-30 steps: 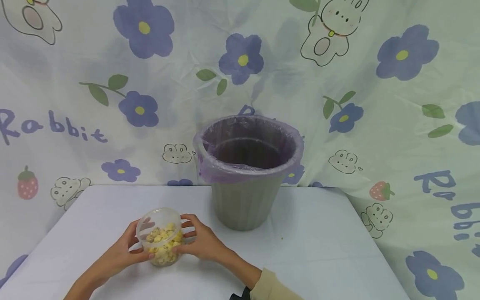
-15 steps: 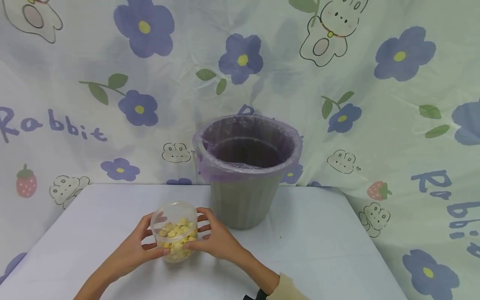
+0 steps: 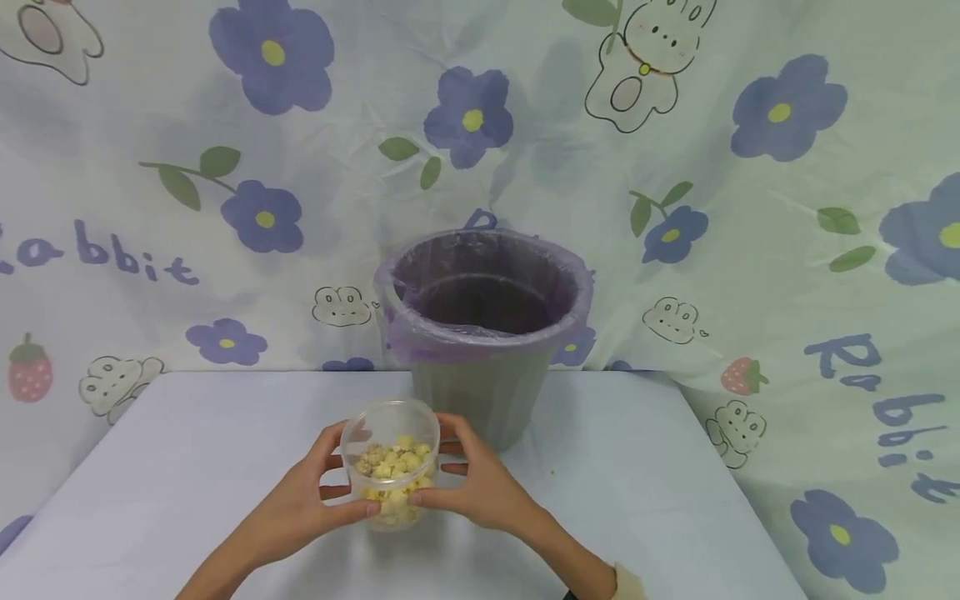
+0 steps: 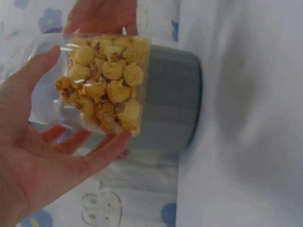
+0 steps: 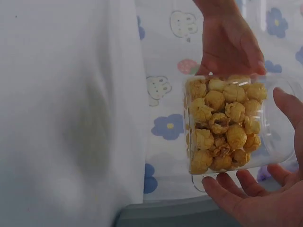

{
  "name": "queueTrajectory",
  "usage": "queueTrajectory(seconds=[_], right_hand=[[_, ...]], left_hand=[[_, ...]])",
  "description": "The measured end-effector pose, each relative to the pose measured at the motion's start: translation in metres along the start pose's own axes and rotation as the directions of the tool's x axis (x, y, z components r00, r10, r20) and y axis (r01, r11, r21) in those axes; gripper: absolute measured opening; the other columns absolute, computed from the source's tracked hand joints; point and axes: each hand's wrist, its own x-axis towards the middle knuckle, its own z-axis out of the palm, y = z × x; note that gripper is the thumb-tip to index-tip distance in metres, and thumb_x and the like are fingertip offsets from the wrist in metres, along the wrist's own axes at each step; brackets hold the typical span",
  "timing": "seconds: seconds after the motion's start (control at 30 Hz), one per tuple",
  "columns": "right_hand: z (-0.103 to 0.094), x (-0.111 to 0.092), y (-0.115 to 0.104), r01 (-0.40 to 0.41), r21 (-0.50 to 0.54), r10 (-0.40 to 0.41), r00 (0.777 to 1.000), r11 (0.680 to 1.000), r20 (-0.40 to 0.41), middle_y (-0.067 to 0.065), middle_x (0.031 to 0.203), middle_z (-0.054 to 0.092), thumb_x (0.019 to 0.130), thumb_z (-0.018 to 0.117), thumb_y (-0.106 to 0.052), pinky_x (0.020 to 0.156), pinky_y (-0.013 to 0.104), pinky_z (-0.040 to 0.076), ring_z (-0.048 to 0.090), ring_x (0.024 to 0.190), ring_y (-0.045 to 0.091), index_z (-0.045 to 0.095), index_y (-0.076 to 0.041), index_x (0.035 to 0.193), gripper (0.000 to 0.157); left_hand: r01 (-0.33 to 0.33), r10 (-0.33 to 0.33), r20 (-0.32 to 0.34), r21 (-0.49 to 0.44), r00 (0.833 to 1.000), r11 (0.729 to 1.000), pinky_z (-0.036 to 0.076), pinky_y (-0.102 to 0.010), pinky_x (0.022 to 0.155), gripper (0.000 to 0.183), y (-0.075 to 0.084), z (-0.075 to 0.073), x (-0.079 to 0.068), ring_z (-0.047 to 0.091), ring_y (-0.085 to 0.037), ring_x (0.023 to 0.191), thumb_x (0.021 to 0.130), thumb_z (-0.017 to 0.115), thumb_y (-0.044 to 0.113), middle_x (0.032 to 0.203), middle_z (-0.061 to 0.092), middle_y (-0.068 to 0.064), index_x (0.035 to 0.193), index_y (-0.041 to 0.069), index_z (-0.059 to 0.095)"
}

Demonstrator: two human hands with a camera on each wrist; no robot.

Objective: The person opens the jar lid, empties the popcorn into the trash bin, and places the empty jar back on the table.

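Observation:
A clear round plastic tub (image 3: 390, 482), lidless and part filled with yellow popcorn (image 3: 401, 458), is held between both hands over the table. On its left side my left hand (image 3: 300, 504) grips the wall, thumb toward me and fingers behind. My right hand (image 3: 487, 492) grips the opposite side in the same manner. The left wrist view shows the tub's base raised off the white surface, with a shadow below. Caramel-coloured popcorn pieces (image 5: 222, 123) show through the wall in the right wrist view. Part of the fingers is hidden behind the tub.
A grey bin (image 3: 480, 383) lined with a purple plastic bag (image 3: 420, 333) stands just behind the tub and to its right, mouth up. A white cloth covers the table (image 3: 225, 433). A tiny crumb (image 3: 552, 472) lies right of the bin. Behind hangs a flower-and-rabbit curtain (image 3: 360, 83).
Both hands have carried the tub of popcorn rightward, so that it now overlaps the bin's lower left in the head view. The grip looks the same; the head view has shifted slightly.

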Motion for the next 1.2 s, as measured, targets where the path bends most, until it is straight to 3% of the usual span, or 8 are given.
queueTrajectory(seconds=[0.13,0.47,0.63,0.8,1.07,1.2], right_hand=[[-0.013,-0.011,-0.006,0.01,0.015,-0.01,1.0,1.0,0.0,0.003,0.137,0.05,0.083,0.085,-0.019,0.099,0.032,0.048,0.055,0.122,0.021,0.036,-0.025,0.149,0.082],[-0.043,-0.035,-0.014,0.021,-0.028,-0.022,0.999,0.999,-0.031,0.007,0.14,0.048,0.08,0.087,-0.018,0.101,0.033,0.046,0.051,0.126,0.024,0.032,-0.023,0.153,0.091],[-0.054,-0.046,-0.011,0.063,-0.078,-0.069,0.995,0.995,-0.077,0.001,0.146,0.047,0.077,0.089,-0.02,0.103,0.045,0.045,0.047,0.13,0.024,0.032,-0.025,0.153,0.096],[-0.062,-0.053,-0.009,0.098,-0.034,-0.1,0.992,0.995,-0.074,0.003,0.146,0.046,0.074,0.09,-0.015,0.103,0.055,0.039,0.047,0.129,0.028,0.027,-0.026,0.155,0.103],[-0.074,-0.055,-0.007,0.164,0.068,-0.163,0.987,0.984,-0.01,0.012,0.144,0.045,0.07,0.09,-0.006,0.105,0.038,0.042,0.047,0.128,0.033,0.028,-0.02,0.155,0.106],[-0.08,-0.057,-0.007,0.192,0.09,-0.192,0.981,0.977,-0.009,0.016,0.145,0.044,0.072,0.088,-0.004,0.105,0.037,0.043,0.046,0.128,0.035,0.03,-0.015,0.154,0.102]], left_hand=[[-0.012,0.012,0.023,-0.005,1.0,1.0,0.054,-0.046,0.09,0.092,0.013,0.01,0.003,0.049,-0.042,0.125,0.08,0.086,0.03,0.142,0.045,-0.016,0.15,0.015,0.029],[-0.166,0.168,0.078,-0.035,0.983,0.986,0.054,-0.041,0.091,0.089,0.034,0.035,0.018,0.048,-0.04,0.125,0.081,0.085,0.03,0.141,0.046,-0.014,0.149,0.012,0.032],[-0.226,0.228,0.094,-0.039,0.969,0.973,0.053,-0.036,0.092,0.089,0.044,0.046,0.027,0.052,-0.033,0.122,0.078,0.087,0.034,0.14,0.049,-0.007,0.149,0.016,0.036],[-0.262,0.269,0.129,-0.071,0.955,0.963,0.054,-0.034,0.09,0.088,0.053,0.055,0.034,0.054,-0.033,0.12,0.079,0.087,0.034,0.138,0.05,-0.01,0.149,0.016,0.037],[-0.275,0.29,0.151,-0.111,0.945,0.955,0.055,-0.033,0.087,0.085,0.056,0.069,0.042,0.054,-0.033,0.117,0.078,0.088,0.033,0.137,0.049,-0.011,0.147,0.02,0.039],[-0.284,0.295,0.214,-0.083,0.931,0.955,0.053,-0.043,0.092,0.092,0.059,0.065,0.048,0.054,-0.029,0.12,0.077,0.088,0.035,0.142,0.047,-0.006,0.15,0.02,0.034]])
